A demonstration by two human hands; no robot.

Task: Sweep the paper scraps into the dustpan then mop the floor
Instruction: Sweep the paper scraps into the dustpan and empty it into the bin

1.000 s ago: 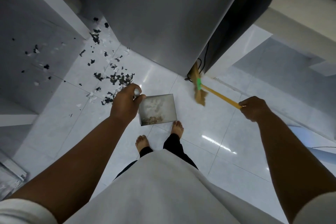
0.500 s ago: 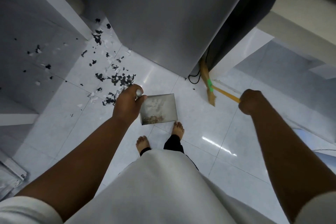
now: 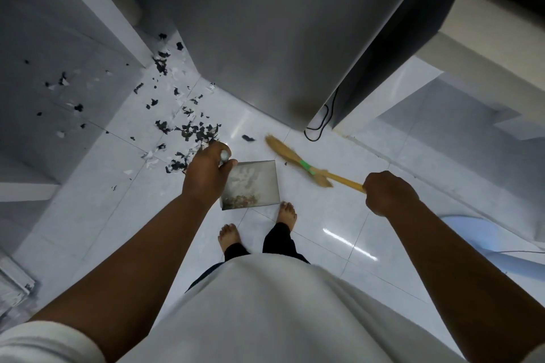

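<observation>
Black and white paper scraps (image 3: 191,132) lie scattered on the white tiled floor, from the gap beside the refrigerator down to my left hand. My left hand (image 3: 206,174) grips the handle of a metal dustpan (image 3: 259,183), which sits low in front of my feet with brownish debris in its near corner. My right hand (image 3: 389,193) grips the yellow handle of a straw broom (image 3: 290,156). The broom head, blurred, lies just beyond the dustpan's far edge. One black scrap (image 3: 248,137) lies near the broom tip.
A grey refrigerator (image 3: 265,38) stands straight ahead, with a black cable (image 3: 320,124) looping at its base. A white cabinet wall (image 3: 59,53) rises at left. A pale blue round object (image 3: 501,244) sits at right. My bare feet (image 3: 256,227) stand behind the dustpan.
The broom head swung left from the refrigerator's right corner to just beyond the dustpan. My right hand moved slightly right and nearer. The left hand and dustpan stayed in place.
</observation>
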